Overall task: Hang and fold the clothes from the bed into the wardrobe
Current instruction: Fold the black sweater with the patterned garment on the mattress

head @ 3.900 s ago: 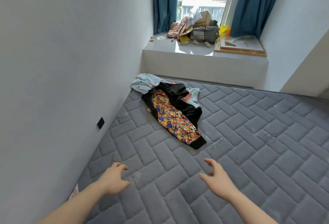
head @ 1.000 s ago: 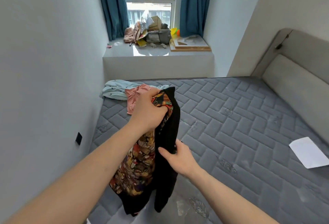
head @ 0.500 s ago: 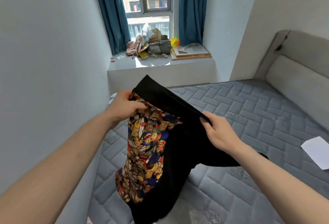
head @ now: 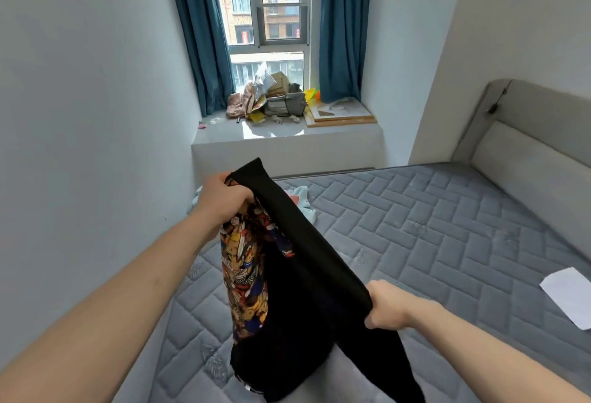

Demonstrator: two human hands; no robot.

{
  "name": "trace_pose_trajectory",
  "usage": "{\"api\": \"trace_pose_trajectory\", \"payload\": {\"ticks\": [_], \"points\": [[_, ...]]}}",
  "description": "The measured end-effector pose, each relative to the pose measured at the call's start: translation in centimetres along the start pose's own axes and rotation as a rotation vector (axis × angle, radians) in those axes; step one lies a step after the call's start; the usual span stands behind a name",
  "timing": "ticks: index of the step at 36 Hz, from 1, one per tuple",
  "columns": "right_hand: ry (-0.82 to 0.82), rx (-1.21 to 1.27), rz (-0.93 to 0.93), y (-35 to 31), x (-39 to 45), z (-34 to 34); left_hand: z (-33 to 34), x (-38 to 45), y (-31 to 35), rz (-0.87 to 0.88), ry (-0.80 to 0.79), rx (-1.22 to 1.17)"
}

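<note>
The person holds up a black garment with a colourful cartoon-print panel [head: 307, 274] in the air, above the near part of the grey quilted mattress [head: 431, 242]. The left hand [head: 224, 199] has its fingers curled around the upper corner of the garment, where the printed panel meets the black band. The right hand [head: 388, 306] is lower and nearer to the camera, and it grips the other end of the same black band in a closed fist. Between the two hands the band is stretched in a straight sloping line, and the rest of the cloth hangs down freely from it (the lowest part goes out of the picture at the bottom).

Behind the garment, at the far left corner of the mattress near the wall, lies a small pile of light blue and pink clothes [head: 300, 198], mostly hidden by the hand and the cloth. A white sheet of paper [head: 569, 294] lies flat on the right side of the mattress. A grey padded headboard [head: 531, 159] stands at the right. On the white window ledge [head: 281, 132], between dark teal curtains [head: 204, 34], there is a heap of bags and boxes [head: 271, 98].
</note>
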State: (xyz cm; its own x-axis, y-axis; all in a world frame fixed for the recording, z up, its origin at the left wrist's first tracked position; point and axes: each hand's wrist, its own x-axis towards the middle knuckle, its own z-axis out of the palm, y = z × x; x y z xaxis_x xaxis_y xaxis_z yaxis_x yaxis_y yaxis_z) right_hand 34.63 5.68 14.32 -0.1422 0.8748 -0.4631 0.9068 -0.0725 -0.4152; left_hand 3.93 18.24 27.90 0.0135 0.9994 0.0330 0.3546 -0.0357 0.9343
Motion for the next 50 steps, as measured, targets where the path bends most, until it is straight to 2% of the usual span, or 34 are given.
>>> {"api": "trace_pose_trajectory", "payload": {"ticks": [5,11,14,18,22,25,29,31,33,36,40,46,50], "points": [[0.084,0.072,0.185,2.2,1.4,-0.3,-0.8,1.5,-0.8,0.037,-0.090,0.201],[0.174,0.009,0.250,3.4,3.0,-4.7,-2.7,4.3,-1.4,-0.149,-0.276,0.384],[0.186,-0.030,0.262,3.5,3.7,-6.4,-3.3,5.2,-2.0,-0.160,-0.333,0.469],[0.126,-0.126,0.334,3.7,4.8,-6.9,-3.8,5.6,-4.1,-0.078,-0.331,0.752],[0.091,-0.178,0.409,3.7,5.8,-6.9,-4.0,6.0,-6.1,-0.118,-0.287,0.907],[0.133,-0.165,0.452,3.3,6.3,-7.8,-4.0,6.8,-6.7,-0.191,-0.260,0.887],[0.267,-0.077,0.495,2.1,7.9,-11.5,-3.8,9.3,-6.0,-0.241,-0.211,0.826],[0.368,0.081,0.485,1.1,9.0,-14.5,-4.1,10.9,-4.3,-0.220,-0.172,0.751],[0.521,0.276,0.405,0.0,9.7,-18.0,-4.4,12.2,-1.8,-0.222,-0.088,0.566],[0.723,0.275,0.275,-2.1,9.9,-23.8,-5.5,14.2,2.1,-0.137,0.100,0.384],[0.970,0.294,0.069,-4.8,8.8,-30.4,-7.4,15.5,7.9,-0.009,0.240,0.246],[1.191,0.258,-0.110,-7.1,5.7,-36.3,-9.9,15.9,14.5,0.209,0.321,0.172],[1.257,0.221,-0.176,-7.2,3.8,-37.3,-10.5,15.2,16.4,0.358,0.332,0.162]]}}
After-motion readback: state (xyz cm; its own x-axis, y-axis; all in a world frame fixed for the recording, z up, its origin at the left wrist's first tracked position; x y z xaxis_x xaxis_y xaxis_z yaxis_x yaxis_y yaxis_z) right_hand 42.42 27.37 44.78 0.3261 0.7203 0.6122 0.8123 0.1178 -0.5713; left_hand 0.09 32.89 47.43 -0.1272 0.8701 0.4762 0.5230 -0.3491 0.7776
